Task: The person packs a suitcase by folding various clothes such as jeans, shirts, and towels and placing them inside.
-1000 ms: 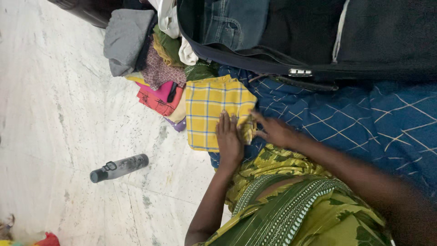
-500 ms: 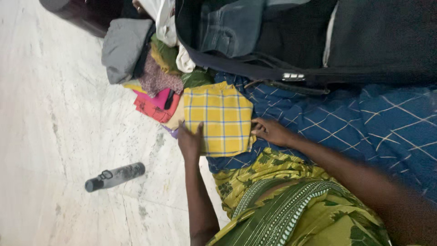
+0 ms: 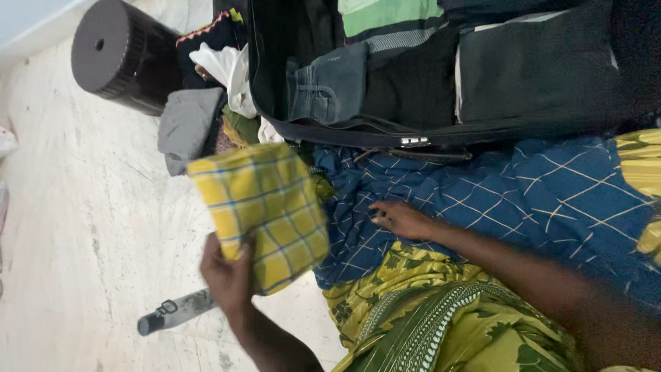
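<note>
The folded cloth (image 3: 265, 210) is yellow with a grid of thin blue and pale checks, a thick, roughly square bundle with soft, slightly rounded corners. It is lifted clear of the floor and tilted, its top edge slanting up toward 2 o'clock. The left hand (image 3: 229, 277) grips it at its 7 o'clock corner, thumb lying across the front face. Its 3 o'clock side overlaps the blue bedsheet (image 3: 482, 200) crossed with thin white lines

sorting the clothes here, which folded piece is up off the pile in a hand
The yellow checked cloth, gripped by the left hand. The grey garment and the jeans lie untouched.
</note>
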